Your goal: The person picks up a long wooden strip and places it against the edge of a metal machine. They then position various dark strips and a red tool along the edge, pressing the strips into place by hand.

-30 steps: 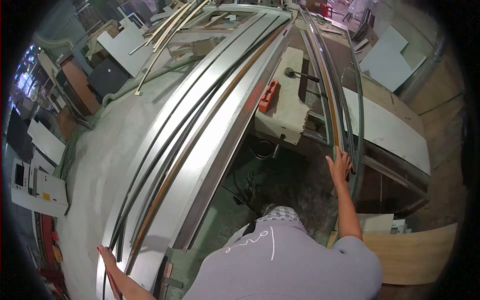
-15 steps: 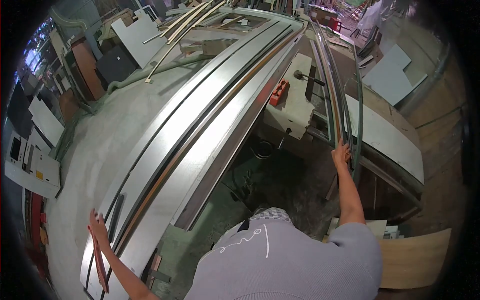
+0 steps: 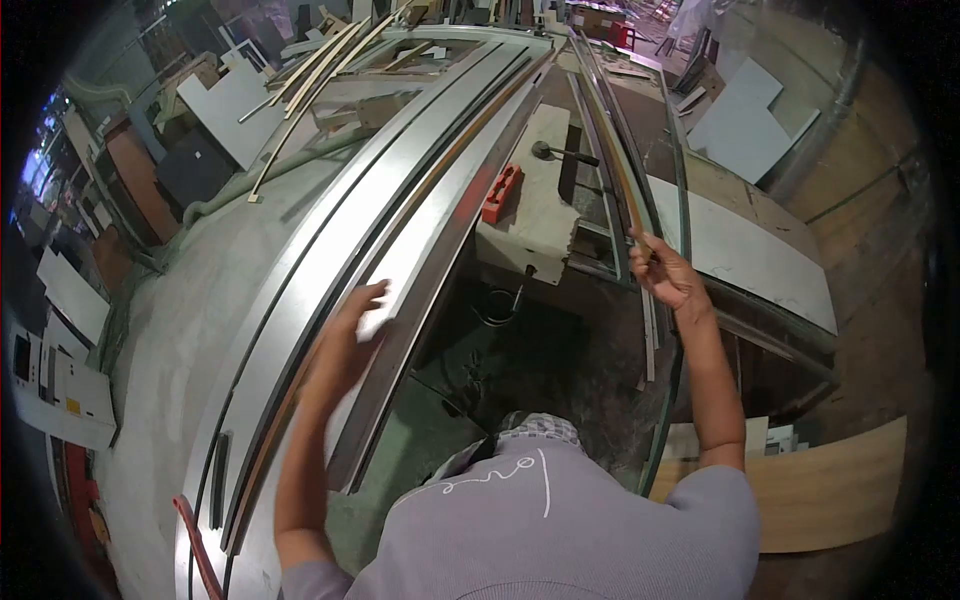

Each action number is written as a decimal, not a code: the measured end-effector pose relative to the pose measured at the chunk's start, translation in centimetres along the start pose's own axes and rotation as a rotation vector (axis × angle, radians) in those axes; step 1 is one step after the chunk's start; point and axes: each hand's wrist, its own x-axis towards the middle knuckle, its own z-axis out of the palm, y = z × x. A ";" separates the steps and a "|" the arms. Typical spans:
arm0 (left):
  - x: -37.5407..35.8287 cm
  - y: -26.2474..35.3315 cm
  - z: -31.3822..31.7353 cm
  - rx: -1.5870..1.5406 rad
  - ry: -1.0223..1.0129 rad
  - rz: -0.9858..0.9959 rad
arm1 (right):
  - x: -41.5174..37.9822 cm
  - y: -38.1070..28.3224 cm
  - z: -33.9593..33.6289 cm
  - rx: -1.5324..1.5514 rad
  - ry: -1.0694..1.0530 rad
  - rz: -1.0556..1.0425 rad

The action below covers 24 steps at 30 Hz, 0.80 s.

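My right hand (image 3: pixel 665 272) is closed around the near end of a long, thin brown strip (image 3: pixel 622 180), which runs away from me beside several dark and metal strips. Over the long shiny metal sheet (image 3: pixel 335 240) is my left hand (image 3: pixel 350 340), slightly blurred, its fingers apart and nothing in them. Dark strips and a brown strip (image 3: pixel 400 215) lie lengthwise along that sheet. At its near left end rests a tool with red handles (image 3: pixel 200 550), and a short dark strip (image 3: pixel 219 480) lies close by.
A red block with holes (image 3: pixel 502 194) sits on a pale machine table (image 3: pixel 530 225), near a black-knobbed lever (image 3: pixel 545 150). To the right are a white panel (image 3: pixel 745 245) and a curved wooden sheet (image 3: pixel 830 485). Light wooden strips (image 3: pixel 310 95) lean at the back left.
My left hand has moved away from the red-handled tool, forward and right over the sheet. My right hand has shifted up and left with the brown strip. The whole view has turned slightly.
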 end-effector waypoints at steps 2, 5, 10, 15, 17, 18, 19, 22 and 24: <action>4.1 -0.9 7.2 -0.169 -0.152 0.058 | -0.1 1.6 3.3 0.102 -0.124 -0.002; 9.2 0.1 15.1 -0.299 -0.090 0.096 | -3.1 5.1 11.5 0.201 -0.287 0.058; 13.7 5.3 19.6 -0.362 0.379 0.214 | -6.8 10.2 18.7 0.060 -0.485 0.216; 11.6 1.8 14.1 -0.352 0.431 0.193 | -5.8 10.4 18.5 -0.685 -0.912 0.067; 9.6 -0.2 10.5 -0.346 0.473 0.171 | -5.5 9.4 17.9 -0.984 -0.983 -0.216; 8.1 -0.5 8.4 -0.468 0.553 0.132 | -4.5 9.7 17.0 -1.296 -0.748 -0.599; 6.2 -0.2 5.9 -0.588 0.634 0.092 | -3.4 9.9 15.9 -1.563 -0.461 -0.985; -0.1 2.5 -1.8 -0.702 0.863 -0.046 | 0.8 8.8 13.2 -1.620 -0.225 -0.961; -4.9 3.4 -5.5 -0.592 0.956 -0.002 | 3.3 8.1 12.7 -1.651 -0.128 -0.998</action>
